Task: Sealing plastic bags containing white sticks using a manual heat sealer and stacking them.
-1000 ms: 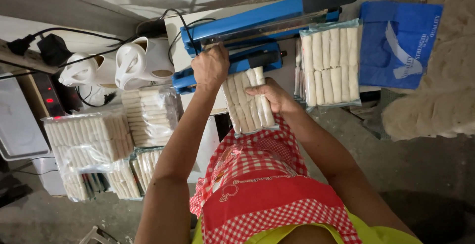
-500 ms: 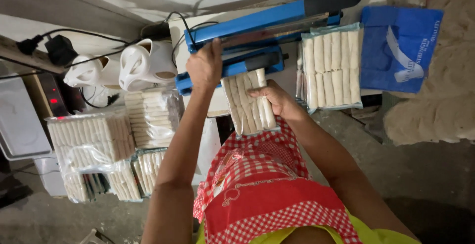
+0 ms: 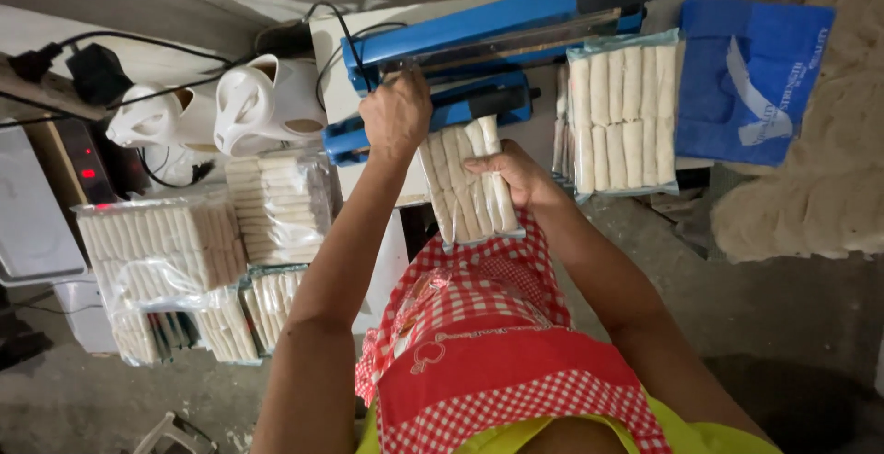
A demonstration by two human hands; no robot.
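Note:
A clear plastic pack of white rolls (image 3: pixel 465 187) lies tilted at the front of a blue heat sealer (image 3: pixel 479 35), its top end under the sealer's lower bar. My left hand (image 3: pixel 396 113) is closed on the pack's top left corner, right at the sealer's jaws. Gripping the pack's right side from beside it is my right hand (image 3: pixel 516 173), thumb across the rolls. The sealer's long arm with a black handle is raised.
A filled pack of rolls (image 3: pixel 619 109) lies on the white table (image 3: pixel 368 178) right of the sealer, beside a blue bag (image 3: pixel 746 76). More packs (image 3: pixel 161 251) are stacked low at the left. White plastic fan-like objects (image 3: pixel 258 104) and cables sit behind them.
My left hand rose toward the sealer arm, then came back down to the lower bar. The pack and my right hand have barely shifted.

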